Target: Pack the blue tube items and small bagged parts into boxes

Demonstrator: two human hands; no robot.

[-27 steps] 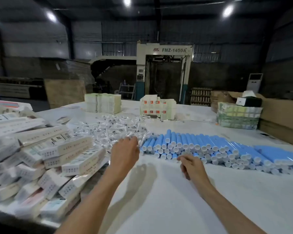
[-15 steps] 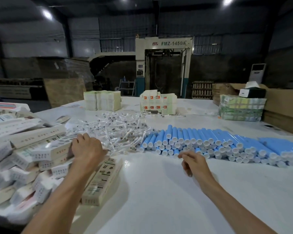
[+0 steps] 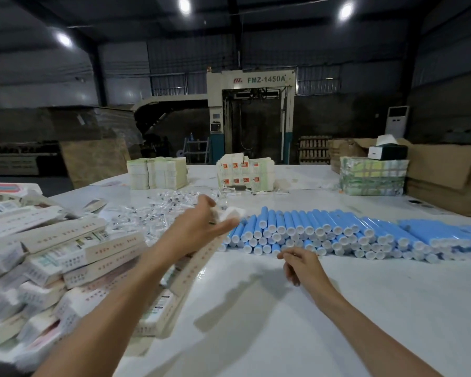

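Observation:
A wide pile of blue tubes (image 3: 324, 232) with white caps lies across the white table (image 3: 256, 317), caps facing me. Behind and left of it is a heap of small clear bagged parts (image 3: 158, 210). A big heap of long white printed boxes (image 3: 65, 254) fills the left side. My left hand (image 3: 196, 227) grips one long box (image 3: 199, 263) near its far end and holds it tilted above the table, its white end flap up by the tubes. My right hand (image 3: 301, 266) rests on the table just in front of the tubes, fingers loosely curled, nothing visible in it.
At the back of the table stand a stack of pale flat cartons (image 3: 158, 172), a stack with red marks (image 3: 245, 172) and a wrapped green bundle (image 3: 373, 178). A large brown cardboard box (image 3: 446, 178) sits at the right. A big machine (image 3: 250, 115) stands behind.
My left hand went from the bagged parts to the box heap, took one long box and lifted it right toward the tubes. My right hand stayed by the tubes.

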